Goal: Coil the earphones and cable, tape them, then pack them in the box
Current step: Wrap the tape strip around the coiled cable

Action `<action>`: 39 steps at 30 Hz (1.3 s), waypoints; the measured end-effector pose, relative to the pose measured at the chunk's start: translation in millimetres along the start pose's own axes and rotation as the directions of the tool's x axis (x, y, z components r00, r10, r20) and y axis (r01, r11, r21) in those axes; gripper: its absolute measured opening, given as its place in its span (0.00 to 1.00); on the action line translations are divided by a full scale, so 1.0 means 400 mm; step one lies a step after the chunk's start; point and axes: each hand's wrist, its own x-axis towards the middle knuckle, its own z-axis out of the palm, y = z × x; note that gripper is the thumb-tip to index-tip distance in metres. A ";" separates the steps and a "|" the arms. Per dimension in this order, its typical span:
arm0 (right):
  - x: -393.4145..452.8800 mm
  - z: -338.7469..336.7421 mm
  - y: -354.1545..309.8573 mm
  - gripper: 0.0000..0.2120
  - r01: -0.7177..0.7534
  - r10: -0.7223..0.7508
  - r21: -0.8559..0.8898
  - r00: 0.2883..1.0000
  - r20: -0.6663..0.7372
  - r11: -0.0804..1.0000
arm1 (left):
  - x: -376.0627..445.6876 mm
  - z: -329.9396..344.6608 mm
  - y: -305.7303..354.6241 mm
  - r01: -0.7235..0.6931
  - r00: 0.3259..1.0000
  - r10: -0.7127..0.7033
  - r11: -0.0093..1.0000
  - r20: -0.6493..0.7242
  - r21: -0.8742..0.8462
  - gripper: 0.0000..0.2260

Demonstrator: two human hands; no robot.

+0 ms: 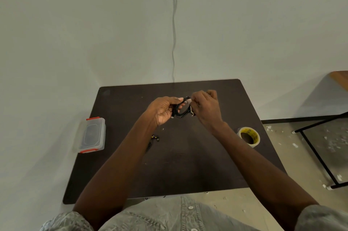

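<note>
Two bare hands are working above the far middle of one dark brown square table (188,165), holding between them a single black cable wound into a small coil (182,108). The left hand (163,108) is gripping the coil's left side with fingers curled around the loops, while the right hand (205,108) is pinching the coil's right side, where a pale strip, perhaps tape, is showing, though it is too small to make out surely. One pair of black earphones (154,138) is lying on the table near its left middle, partly hidden behind the left forearm. One clear plastic box with red clips (92,134), its lid on, is sitting at the table's left edge, hanging a little past it. One roll of yellowish tape (249,136) is lying flat near the right edge. A grey shirt is filling the bottom, cut off by the frame.
</note>
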 end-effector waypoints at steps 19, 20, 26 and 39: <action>0.016 -0.008 -0.011 0.09 0.049 -0.049 0.024 0.999 -0.001 0.998 | 0.002 -0.020 0.006 -0.083 0.997 0.083 0.996 0.001 0.032 0.07; 0.015 -0.008 -0.011 0.07 0.074 -0.074 0.019 0.997 -0.005 0.997 | 0.003 -0.023 0.007 -0.080 0.997 0.080 0.996 0.005 0.036 0.07; 0.013 -0.008 -0.010 0.06 0.167 -0.166 0.027 0.986 -0.028 0.986 | 0.008 -0.029 0.008 -0.132 0.991 0.134 0.988 -0.016 0.079 0.07; 0.022 -0.012 -0.041 0.04 0.117 -0.124 0.108 0.991 0.057 0.987 | -0.009 -0.018 0.006 -0.202 0.974 0.216 0.963 -0.068 0.179 0.06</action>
